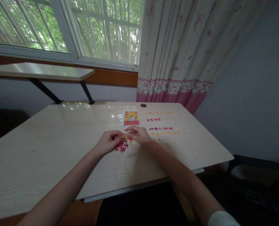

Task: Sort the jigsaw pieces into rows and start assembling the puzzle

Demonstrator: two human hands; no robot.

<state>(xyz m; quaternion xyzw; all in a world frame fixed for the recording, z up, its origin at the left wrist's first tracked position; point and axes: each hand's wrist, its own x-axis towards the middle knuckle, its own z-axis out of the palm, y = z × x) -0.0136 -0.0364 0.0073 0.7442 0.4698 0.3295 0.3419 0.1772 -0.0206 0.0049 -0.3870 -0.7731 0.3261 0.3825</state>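
Note:
Both my hands meet over the middle of a pale wooden table. My left hand and my right hand are closed in pinches, fingertips touching, on small yellow puzzle pieces held between them. Just below the hands lies a loose pile of red and yellow puzzle pieces. A small picture card with a yellow top and red bottom lies flat just beyond my hands.
Rows of sorted puzzle pieces, red and yellow, lie on the table to the right of the card. A round hole sits near the far edge. Behind are a shelf, a window and a curtain.

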